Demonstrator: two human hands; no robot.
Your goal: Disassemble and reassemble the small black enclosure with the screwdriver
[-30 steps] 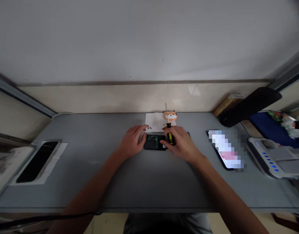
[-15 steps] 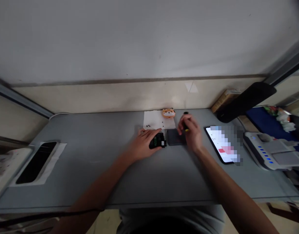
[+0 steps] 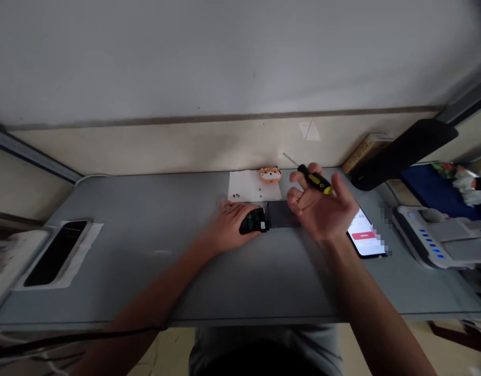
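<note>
My left hand [image 3: 236,225] is wrapped round the left side of a small black device with a green circuit board [image 3: 253,221], resting on the grey desk. In my right hand [image 3: 322,209], turned palm up, lies a black and yellow screwdriver [image 3: 316,181]; its thin shaft points up and to the left, away from the device. A flat dark grey panel [image 3: 280,214] lies against the device's right side, its right end hidden behind my right hand. Just behind sits a white paper [image 3: 244,184] bearing several tiny dark screws [image 3: 235,196].
An orange animal-faced case [image 3: 270,175] stands on the paper. A lit phone [image 3: 365,237] lies right of my right hand, beside a white device with blue lights [image 3: 432,240]. A black cylinder [image 3: 405,154] leans at the back right. Another phone [image 3: 56,253] lies far left.
My right hand has moved right and turned palm up, bringing the screwdriver into clear view, tilted up. My left hand stays on the device. The view has shifted slightly.
</note>
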